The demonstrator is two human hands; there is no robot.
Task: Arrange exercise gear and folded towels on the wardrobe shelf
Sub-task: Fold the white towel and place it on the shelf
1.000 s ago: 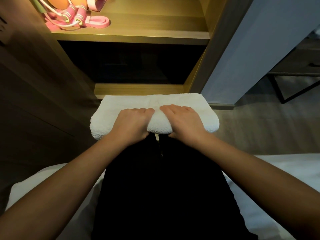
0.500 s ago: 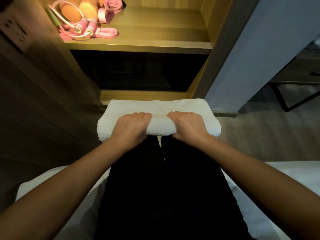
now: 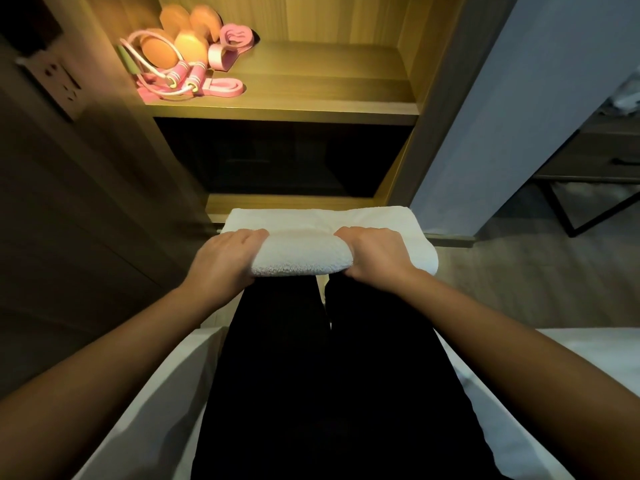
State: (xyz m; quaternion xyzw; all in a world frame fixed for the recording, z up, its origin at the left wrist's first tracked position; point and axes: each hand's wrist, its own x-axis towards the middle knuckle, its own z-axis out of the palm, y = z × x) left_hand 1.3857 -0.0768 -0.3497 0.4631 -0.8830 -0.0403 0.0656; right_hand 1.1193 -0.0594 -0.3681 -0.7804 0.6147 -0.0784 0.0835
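Note:
A folded white towel [image 3: 311, 252] lies across my knees in the middle of the head view. My left hand [image 3: 227, 259] grips its near edge on the left, fingers curled over the top. My right hand [image 3: 375, 256] grips the same edge on the right. Above, on the lit wardrobe shelf [image 3: 329, 95], sit a pink skipping rope [image 3: 180, 79], pink resistance bands [image 3: 225, 88] and orange dumbbells [image 3: 180, 36], all bunched at the shelf's left end.
Below the lit shelf is a dark compartment [image 3: 277, 157]. A wall socket [image 3: 59, 84] is on the wooden panel at left. A pale wall [image 3: 502, 116] stands right, with a black-framed table [image 3: 588, 188] beyond. I sit on white bedding [image 3: 145, 403].
My hands have slid apart along the towel's near edge, and the towel has been drawn slightly closer. The view has tilted up, showing more of the shelf.

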